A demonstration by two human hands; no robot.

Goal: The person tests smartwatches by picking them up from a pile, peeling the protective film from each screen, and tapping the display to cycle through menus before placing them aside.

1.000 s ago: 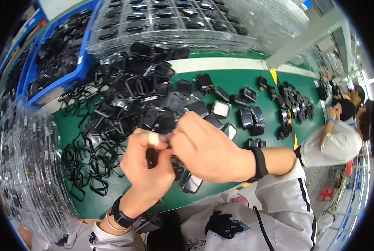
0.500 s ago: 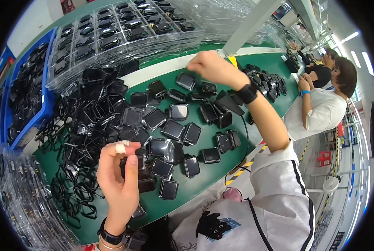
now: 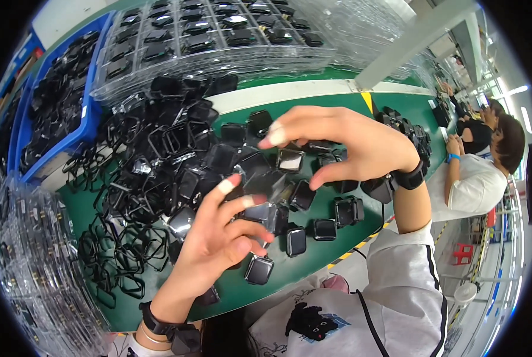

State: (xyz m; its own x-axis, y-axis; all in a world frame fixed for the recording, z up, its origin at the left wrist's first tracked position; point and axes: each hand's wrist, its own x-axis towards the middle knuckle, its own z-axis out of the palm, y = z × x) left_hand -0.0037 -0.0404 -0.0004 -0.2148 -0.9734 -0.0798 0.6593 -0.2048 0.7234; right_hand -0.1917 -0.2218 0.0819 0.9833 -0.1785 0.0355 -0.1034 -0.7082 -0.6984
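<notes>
Black square cases (image 3: 296, 241), some hidden behind loosely open hands (image 3: 370, 146), contact unclear

no readable words or numbers here. blue bin (image 3: 69, 143) carrying small white label (image 3: 84, 112), any lettering too tiny to make out. yellow-and-black striped warning tape (image 3: 349, 253) running beside green worktable (image 3: 290, 268). white shirt (image 3: 361, 309) showing black animal print (image 3: 307, 321), thin marks next to it beyond reading.

left hand (image 3: 209, 244) raised, fingers (image 3: 242, 229) spread and bent, right hand (image 3: 352, 146) arched, thumb (image 3: 332, 173) apart from fingers
</notes>
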